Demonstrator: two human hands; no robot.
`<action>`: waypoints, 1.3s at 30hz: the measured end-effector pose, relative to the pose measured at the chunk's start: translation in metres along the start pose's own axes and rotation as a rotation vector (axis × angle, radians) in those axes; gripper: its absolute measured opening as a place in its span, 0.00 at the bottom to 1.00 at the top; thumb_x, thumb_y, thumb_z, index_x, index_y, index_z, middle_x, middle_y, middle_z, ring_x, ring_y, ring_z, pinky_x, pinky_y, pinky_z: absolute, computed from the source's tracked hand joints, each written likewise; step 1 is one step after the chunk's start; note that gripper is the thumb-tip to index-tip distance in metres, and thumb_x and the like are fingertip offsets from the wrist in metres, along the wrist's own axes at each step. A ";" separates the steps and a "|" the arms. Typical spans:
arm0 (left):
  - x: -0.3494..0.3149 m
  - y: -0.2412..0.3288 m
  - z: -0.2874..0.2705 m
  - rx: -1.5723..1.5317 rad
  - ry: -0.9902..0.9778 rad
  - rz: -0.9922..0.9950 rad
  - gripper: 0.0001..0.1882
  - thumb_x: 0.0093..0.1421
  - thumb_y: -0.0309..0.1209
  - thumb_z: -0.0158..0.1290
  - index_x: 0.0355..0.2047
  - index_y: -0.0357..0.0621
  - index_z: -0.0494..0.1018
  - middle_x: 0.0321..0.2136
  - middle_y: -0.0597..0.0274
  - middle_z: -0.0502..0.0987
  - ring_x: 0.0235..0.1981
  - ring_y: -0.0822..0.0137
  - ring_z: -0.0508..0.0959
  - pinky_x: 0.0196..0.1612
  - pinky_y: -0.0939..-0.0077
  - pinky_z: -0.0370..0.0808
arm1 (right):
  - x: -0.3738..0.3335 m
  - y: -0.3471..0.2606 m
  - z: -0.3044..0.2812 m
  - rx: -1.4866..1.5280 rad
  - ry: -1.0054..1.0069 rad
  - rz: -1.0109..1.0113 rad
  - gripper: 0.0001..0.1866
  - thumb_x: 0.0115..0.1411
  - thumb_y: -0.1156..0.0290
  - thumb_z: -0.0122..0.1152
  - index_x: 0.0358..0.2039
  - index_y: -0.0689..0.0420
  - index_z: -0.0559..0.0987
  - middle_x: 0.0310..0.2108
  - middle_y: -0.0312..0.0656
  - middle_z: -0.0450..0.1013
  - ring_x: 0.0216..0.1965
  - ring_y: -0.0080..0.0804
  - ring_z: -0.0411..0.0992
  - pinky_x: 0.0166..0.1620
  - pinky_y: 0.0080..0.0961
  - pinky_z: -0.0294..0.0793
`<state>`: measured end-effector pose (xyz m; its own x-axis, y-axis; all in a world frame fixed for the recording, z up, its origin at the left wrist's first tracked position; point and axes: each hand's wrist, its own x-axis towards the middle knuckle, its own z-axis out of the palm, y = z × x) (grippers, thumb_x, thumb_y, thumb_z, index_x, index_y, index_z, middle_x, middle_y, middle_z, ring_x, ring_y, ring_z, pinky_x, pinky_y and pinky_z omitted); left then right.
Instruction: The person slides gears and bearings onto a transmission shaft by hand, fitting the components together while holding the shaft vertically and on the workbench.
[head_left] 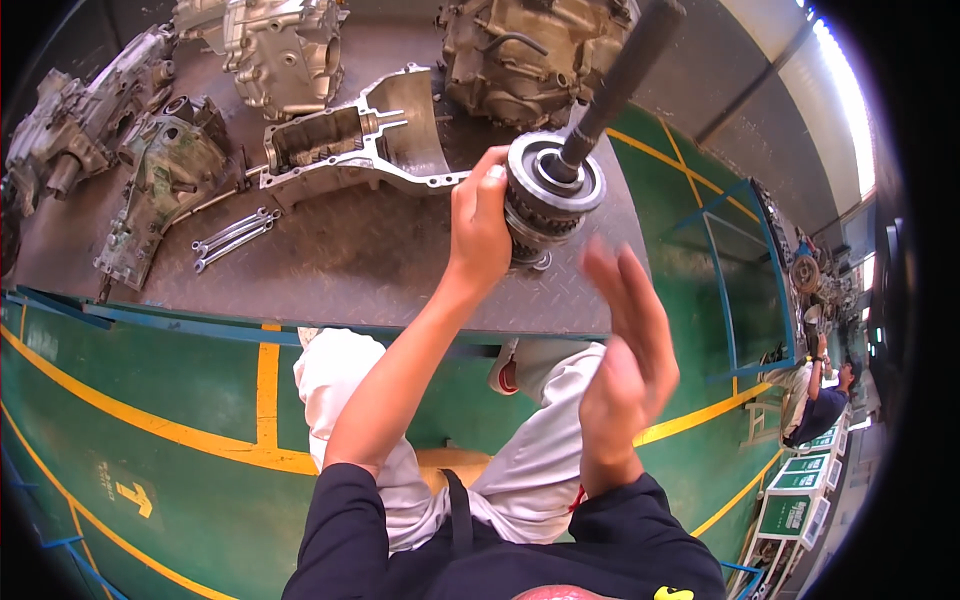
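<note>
My left hand [480, 222] grips the side of a round metal gear assembly [552, 190] with a long dark shaft [625, 75] sticking up out of its middle. I hold it just above the near right corner of the steel tread-plate workbench [350, 265]. My right hand [625, 340] is open and blurred, fingers apart, a little below and right of the gear assembly, holding nothing. My legs in white trousers [545, 450] show below the bench edge.
On the bench lie an open aluminium casing half [350, 140], several dirty gearbox housings [165, 170] [525, 50] [275, 50] and three spanners [232, 236]. The floor is green with yellow lines [267, 400]. A person [822, 395] sits far right beside green crates [795, 505].
</note>
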<state>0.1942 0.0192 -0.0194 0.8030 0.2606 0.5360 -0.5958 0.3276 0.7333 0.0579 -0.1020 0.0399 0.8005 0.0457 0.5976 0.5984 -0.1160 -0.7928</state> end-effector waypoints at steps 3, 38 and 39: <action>0.001 0.008 0.005 -0.027 0.060 -0.042 0.21 0.67 0.37 0.34 0.42 0.31 0.71 0.34 0.59 0.77 0.38 0.72 0.71 0.46 0.78 0.68 | -0.002 0.024 -0.024 -0.258 0.225 -0.157 0.25 0.57 0.74 0.42 0.53 0.73 0.72 0.45 0.58 0.77 0.49 0.43 0.76 0.59 0.39 0.70; -0.005 0.004 0.002 0.252 0.059 0.098 0.22 0.66 0.36 0.33 0.41 0.29 0.71 0.33 0.58 0.78 0.35 0.70 0.73 0.43 0.75 0.70 | 0.148 0.005 -0.022 -0.108 -0.119 0.128 0.24 0.56 0.63 0.72 0.47 0.67 0.80 0.38 0.41 0.78 0.38 0.21 0.74 0.44 0.20 0.73; -0.004 0.001 0.000 0.067 0.044 -0.027 0.22 0.66 0.36 0.33 0.41 0.28 0.71 0.33 0.59 0.78 0.36 0.71 0.73 0.44 0.75 0.70 | 0.139 0.019 -0.025 -0.121 -0.179 0.153 0.25 0.55 0.65 0.73 0.49 0.67 0.79 0.39 0.40 0.78 0.39 0.21 0.74 0.44 0.20 0.74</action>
<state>0.1908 0.0190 -0.0210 0.8166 0.2928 0.4975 -0.5701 0.2740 0.7746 0.1799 -0.1228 0.1113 0.8808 0.1924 0.4326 0.4704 -0.2526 -0.8455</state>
